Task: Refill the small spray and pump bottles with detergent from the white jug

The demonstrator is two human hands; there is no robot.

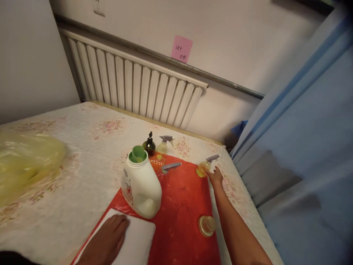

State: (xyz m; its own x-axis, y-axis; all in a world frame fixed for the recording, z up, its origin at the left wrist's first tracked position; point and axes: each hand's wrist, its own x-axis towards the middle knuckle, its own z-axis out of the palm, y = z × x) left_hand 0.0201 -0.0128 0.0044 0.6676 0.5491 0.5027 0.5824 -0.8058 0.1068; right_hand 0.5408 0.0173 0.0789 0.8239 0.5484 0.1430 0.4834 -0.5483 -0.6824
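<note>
Left hand resting loosely on the towel, the right hand, grip unclear, could by nudging topple the spray bottle at three o'clock from the jug.

Dim, soft indoor light, its source out of view.
To the right of the right hand, shadow patches darken the blue curtain, and the far upper corner falls to black. Well left of the left hand, the yellow bag shows pale glints and smeared detail; between the hands, the red mat has a faint sheen. Wide-angle stretching grows towards the edges.
</note>
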